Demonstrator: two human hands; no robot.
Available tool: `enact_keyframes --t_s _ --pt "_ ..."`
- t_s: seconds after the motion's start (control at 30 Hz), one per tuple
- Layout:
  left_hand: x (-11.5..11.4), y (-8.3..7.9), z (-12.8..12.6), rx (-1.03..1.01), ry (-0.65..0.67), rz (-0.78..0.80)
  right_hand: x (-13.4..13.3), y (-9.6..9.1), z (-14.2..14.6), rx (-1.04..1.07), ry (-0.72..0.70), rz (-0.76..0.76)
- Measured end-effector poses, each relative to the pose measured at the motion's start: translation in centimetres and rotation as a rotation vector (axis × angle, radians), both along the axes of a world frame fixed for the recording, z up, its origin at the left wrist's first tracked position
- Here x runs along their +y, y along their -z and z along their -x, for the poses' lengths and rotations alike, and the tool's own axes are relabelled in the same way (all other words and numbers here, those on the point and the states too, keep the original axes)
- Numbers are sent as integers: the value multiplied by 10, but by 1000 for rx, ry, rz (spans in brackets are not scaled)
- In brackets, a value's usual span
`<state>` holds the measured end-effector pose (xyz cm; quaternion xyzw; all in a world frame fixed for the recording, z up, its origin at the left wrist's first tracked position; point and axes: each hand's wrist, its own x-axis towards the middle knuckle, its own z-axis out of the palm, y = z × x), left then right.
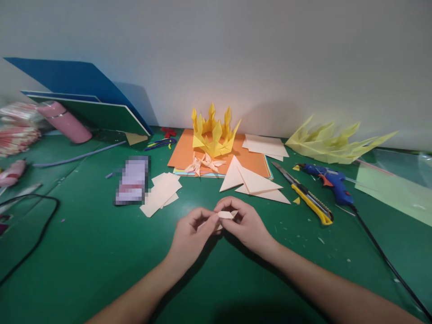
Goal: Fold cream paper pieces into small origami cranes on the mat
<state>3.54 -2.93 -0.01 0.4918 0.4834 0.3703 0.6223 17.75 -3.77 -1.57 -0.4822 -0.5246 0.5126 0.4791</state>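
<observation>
My left hand and my right hand meet over the green table near its front. Both pinch one small folded piece of pale peach paper between fingertips, with fingers curled. Just beyond the hands lie folded peach paper triangles. To their left sits a loose pile of peach paper pieces. Farther back, a yellow origami crown shape stands on orange paper sheets, with small peach origami pieces in front of it.
A yellow utility knife and a blue glue gun with a black cord lie right. A pale yellow folded form sits against the wall. A phone, pink bottle, blue and green boards are left.
</observation>
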Motion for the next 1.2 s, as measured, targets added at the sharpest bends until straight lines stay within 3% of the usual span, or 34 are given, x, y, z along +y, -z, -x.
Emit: enact_keyframes --t_s 0.13,0.27,0.4,0.67,1.0,1.2 --pt "0 0 2 127 30 -134 0 0 -1 7 1 30" --pt "0 -3 3 169 34 -166 0 0 -3 -35 -2 -3" --pt "-1 -1 1 146 18 -98 0 0 -4 -64 -18 -19" --pt "7 -7 1 -150 -107 260 3 1 -7 99 -37 -105" --pt "6 -6 0 -161 -101 236 4 5 -6 -208 24 -364" --pt "6 -9 -1 -170 -113 212 3 3 -6 -328 39 -421"
